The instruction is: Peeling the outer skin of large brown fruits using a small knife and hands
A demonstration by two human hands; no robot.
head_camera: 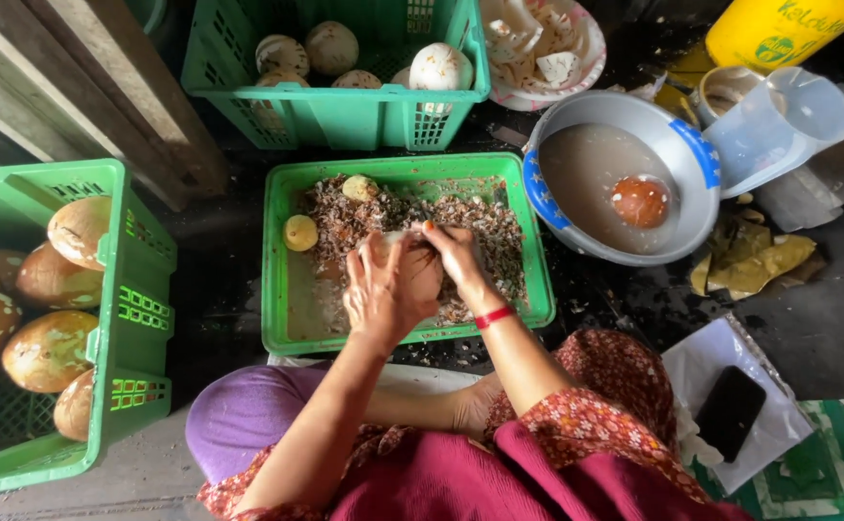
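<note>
Head view, daylight, soft and even; no hard shadows. Brightest toward upper right, where the grey basin point(625, 145) of cloudy water carries a pale sheen and the clear plastic jug point(784, 121) shows mild glare. Dark floor point(219, 251) between crates reads underexposed, detail lost. Wide-angle bending at the edges; left green crate point(104, 386) bows outward. Centre sharp; corners slightly soft. Colours saturated.

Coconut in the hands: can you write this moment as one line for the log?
left hand: holds brown coconut | right hand: on coconut top | below: green tray of shell bits | right: basin, one coconut floating
</note>
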